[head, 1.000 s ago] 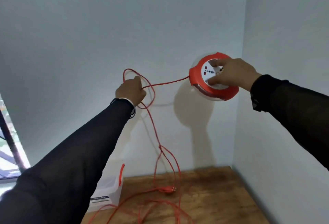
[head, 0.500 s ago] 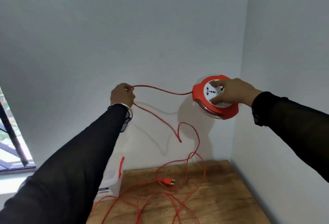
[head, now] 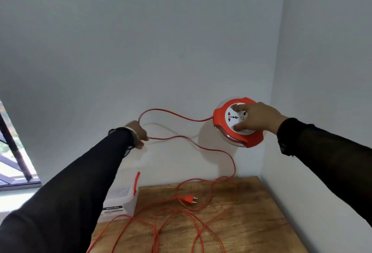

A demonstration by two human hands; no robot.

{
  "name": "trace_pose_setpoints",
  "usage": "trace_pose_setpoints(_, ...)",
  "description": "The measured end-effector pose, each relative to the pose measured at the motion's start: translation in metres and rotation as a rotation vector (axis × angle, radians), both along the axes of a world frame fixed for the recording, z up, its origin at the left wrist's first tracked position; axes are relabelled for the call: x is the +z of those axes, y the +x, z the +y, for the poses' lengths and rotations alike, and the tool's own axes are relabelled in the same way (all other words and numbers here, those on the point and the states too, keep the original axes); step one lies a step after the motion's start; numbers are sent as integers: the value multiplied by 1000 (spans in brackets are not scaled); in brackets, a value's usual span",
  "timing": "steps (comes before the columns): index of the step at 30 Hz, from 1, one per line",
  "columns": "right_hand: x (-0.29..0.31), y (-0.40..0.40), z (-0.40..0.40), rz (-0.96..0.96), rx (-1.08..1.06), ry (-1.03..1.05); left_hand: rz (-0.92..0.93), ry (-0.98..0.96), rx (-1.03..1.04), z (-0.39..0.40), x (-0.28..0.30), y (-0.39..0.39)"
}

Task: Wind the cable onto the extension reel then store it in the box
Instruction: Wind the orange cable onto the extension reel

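Note:
My right hand [head: 256, 117] holds the round red and white extension reel [head: 221, 120] up in the air near the wall corner, fingers on its white socket face. The orange cable [head: 173, 117] runs slack from the reel's left side in a loop to my left hand [head: 138, 135], which is closed on it. From there it drops in a curve to the wooden table [head: 251, 222], where several loose loops lie. Its orange plug [head: 189, 199] rests on the table. A clear plastic box [head: 122, 200] with a red latch sits at the table's left edge, partly behind my left arm.
Pale walls meet in a corner just right of the reel. A window with dark bars [head: 12, 152] is at the far left. The table's right and back edges touch the walls.
Both hands and the reel have come down in view. The cable between reel and left hand went from taut to a slack loop. More cable now lies on the table.

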State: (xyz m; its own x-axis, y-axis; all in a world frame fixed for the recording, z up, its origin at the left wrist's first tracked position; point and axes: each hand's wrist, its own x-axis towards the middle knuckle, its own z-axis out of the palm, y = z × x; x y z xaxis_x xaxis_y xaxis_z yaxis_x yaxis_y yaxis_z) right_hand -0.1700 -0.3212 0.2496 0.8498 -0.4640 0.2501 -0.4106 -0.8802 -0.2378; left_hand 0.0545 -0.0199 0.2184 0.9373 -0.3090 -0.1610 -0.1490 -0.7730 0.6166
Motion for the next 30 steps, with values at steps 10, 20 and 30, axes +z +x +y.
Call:
trace_pose_setpoints(10,-93,0,53,107,105,15,505,-107,-458,-49,-105,-117)
trace_pose_setpoints(20,-252,-73,131,-58,-3,571,680,-998,91,-31,-259,-248)
trace_pose_setpoints(30,-271,-78,156,-141,-423,1596,671,-1005,111,-25,-290,-269)
